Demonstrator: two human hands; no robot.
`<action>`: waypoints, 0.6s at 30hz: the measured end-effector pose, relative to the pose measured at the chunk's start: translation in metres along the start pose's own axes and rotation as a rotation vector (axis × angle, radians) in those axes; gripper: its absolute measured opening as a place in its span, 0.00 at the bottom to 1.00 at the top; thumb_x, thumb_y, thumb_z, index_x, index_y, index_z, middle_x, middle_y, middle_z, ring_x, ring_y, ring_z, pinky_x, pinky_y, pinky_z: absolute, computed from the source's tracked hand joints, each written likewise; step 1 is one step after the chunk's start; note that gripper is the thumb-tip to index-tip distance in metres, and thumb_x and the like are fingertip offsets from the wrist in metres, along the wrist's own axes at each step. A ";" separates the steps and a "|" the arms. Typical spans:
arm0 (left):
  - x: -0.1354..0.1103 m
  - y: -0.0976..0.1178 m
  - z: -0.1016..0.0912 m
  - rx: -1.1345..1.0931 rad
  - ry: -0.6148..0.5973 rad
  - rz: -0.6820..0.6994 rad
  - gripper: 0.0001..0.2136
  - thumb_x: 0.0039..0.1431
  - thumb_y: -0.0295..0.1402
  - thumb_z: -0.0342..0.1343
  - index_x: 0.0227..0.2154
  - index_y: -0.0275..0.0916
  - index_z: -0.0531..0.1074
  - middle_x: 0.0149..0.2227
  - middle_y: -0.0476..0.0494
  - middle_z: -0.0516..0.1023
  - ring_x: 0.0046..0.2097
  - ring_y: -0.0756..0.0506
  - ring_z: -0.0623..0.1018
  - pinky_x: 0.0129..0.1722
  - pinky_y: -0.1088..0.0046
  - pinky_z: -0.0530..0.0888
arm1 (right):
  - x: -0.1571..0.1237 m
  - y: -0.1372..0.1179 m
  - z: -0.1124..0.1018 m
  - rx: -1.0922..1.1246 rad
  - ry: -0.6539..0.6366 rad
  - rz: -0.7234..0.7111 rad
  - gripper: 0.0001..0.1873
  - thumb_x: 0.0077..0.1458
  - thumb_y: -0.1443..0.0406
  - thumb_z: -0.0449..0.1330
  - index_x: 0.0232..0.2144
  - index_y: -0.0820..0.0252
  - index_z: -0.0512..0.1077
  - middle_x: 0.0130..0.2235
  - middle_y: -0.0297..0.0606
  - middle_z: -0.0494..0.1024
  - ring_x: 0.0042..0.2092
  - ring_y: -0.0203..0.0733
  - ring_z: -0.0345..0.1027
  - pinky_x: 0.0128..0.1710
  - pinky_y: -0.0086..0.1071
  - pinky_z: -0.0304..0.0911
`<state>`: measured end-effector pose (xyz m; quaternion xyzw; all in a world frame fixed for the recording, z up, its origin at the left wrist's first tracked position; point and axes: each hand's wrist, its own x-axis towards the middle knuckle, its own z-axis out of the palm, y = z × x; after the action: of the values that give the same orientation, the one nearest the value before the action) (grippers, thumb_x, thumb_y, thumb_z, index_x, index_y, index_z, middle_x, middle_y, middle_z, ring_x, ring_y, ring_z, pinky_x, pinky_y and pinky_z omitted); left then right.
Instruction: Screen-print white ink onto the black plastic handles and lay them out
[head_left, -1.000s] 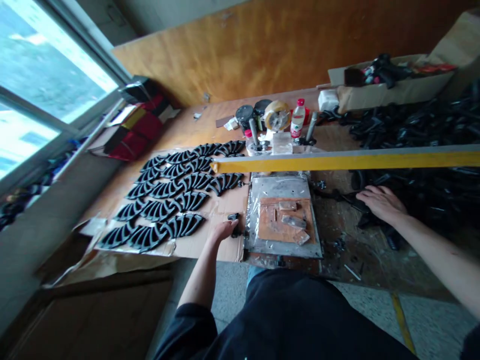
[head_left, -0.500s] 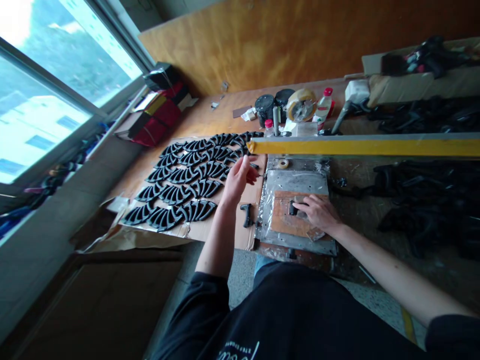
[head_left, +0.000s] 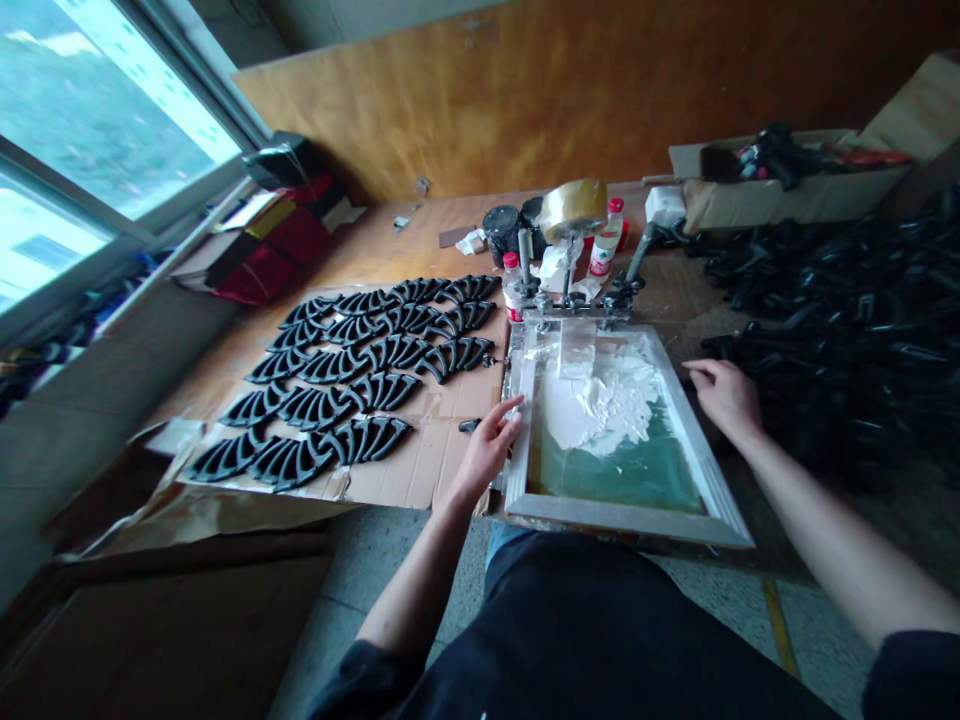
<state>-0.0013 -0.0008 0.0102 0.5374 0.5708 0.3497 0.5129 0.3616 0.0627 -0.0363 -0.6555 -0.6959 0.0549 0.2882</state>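
A screen-printing frame (head_left: pixel 705 462) lies lowered over the work spot, with thick white paste (head_left: pixel 604 405) spread on its green mesh (head_left: pixel 622 478). At its left edge is my left hand (head_left: pixel 489 445), fingers stretched, its tips by the rim; whether they touch it I cannot tell. My right hand (head_left: pixel 726 398) hovers just right of the frame, fingers extended and holding nothing visible. Partly hidden behind my left hand, a small black part (head_left: pixel 469 425) rests on cardboard. The part placed on the base earlier is covered by the frame.
Curved black parts (head_left: pixel 330 385) lie in rows on cardboard (head_left: pixel 442 455) at left. A heap of black parts (head_left: pixel 847 340) spreads at right. Behind the frame stand a clamp (head_left: pixel 574 308), a tape roll (head_left: pixel 574 208), bottles (head_left: pixel 606 240) and dark jars (head_left: pixel 501 228). A cardboard box (head_left: pixel 795 205) sits back right.
The raised frame has swung down flat over the base. My left hand came down towards me to its left edge. My right hand left the small black part and moved right.
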 end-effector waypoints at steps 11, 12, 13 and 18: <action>0.016 -0.059 0.019 0.306 0.073 -0.132 0.24 0.60 0.42 0.52 0.59 0.45 0.65 0.27 0.52 0.72 0.28 0.51 0.71 0.29 0.77 0.68 | 0.033 -0.135 0.038 -0.089 -0.405 -0.350 0.06 0.55 0.66 0.61 0.37 0.58 0.74 0.36 0.39 0.77 0.40 0.45 0.69 0.39 0.34 0.62; 0.016 -0.060 0.019 0.303 0.077 -0.134 0.24 0.60 0.42 0.52 0.58 0.45 0.66 0.28 0.51 0.73 0.28 0.50 0.72 0.30 0.76 0.68 | 0.022 -0.132 0.038 -0.083 -0.426 -0.401 0.05 0.57 0.67 0.58 0.36 0.58 0.75 0.36 0.38 0.77 0.39 0.44 0.69 0.37 0.33 0.62; 0.015 -0.061 0.018 0.299 0.080 -0.135 0.23 0.60 0.42 0.52 0.58 0.45 0.66 0.28 0.51 0.73 0.29 0.50 0.72 0.30 0.76 0.68 | 0.009 -0.127 0.036 -0.070 -0.443 -0.476 0.07 0.58 0.69 0.56 0.36 0.58 0.75 0.36 0.38 0.77 0.39 0.44 0.69 0.37 0.33 0.61; 0.015 -0.068 0.019 0.274 0.067 -0.121 0.25 0.61 0.45 0.50 0.59 0.44 0.65 0.29 0.50 0.73 0.30 0.50 0.72 0.29 0.76 0.67 | -0.026 -0.108 0.013 0.031 -0.571 -0.796 0.15 0.56 0.75 0.51 0.37 0.57 0.75 0.38 0.37 0.78 0.40 0.41 0.69 0.39 0.31 0.60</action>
<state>0.0009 -0.0007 -0.0619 0.5549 0.6616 0.2546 0.4354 0.2597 0.0272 -0.0064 -0.2929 -0.9428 0.1283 0.0941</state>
